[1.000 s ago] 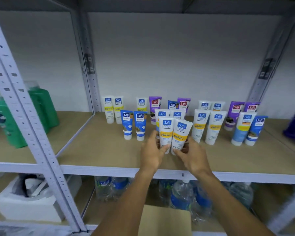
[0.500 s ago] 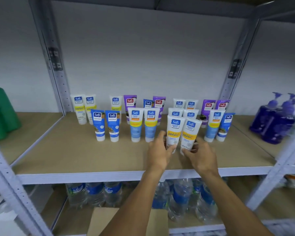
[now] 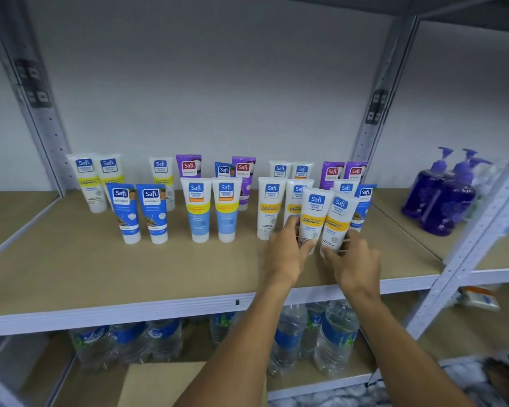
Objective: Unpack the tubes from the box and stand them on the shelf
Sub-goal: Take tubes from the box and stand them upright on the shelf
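We note first what cannot be checked: the caps of the two front tubes are covered by the fingers, so we cannot tell whether they sit on the shelf (image 3: 130,277) or just above it. The box (image 3: 165,383) is cut off by the lower edge, only a plain cardboard flap showing, and its contents are out of sight. The back-row tubes (image 3: 188,165) are partly masked by those in front, and the small print on all labels is too blurred to read beyond the brand. The water bottles (image 3: 288,339) on the lower level are half hidden behind the shelf lip and the forearms. The left hand (image 3: 287,249) reaches up and forward, its grip closed around the lower part of the left white-and-yellow tube (image 3: 313,212), thumb toward the gap between the pair. The right hand (image 3: 353,261) mirrors it, fingers curled around the base of the right white-and-yellow tube (image 3: 338,218). Both tubes stand cap-down and lean slightly right (they touch each other along one side), just in front of a matching pair of white tubes (image 3: 269,204) toward the right end of the shelf. Two purple pump bottles (image 3: 441,195) stand well apart in the next bay.
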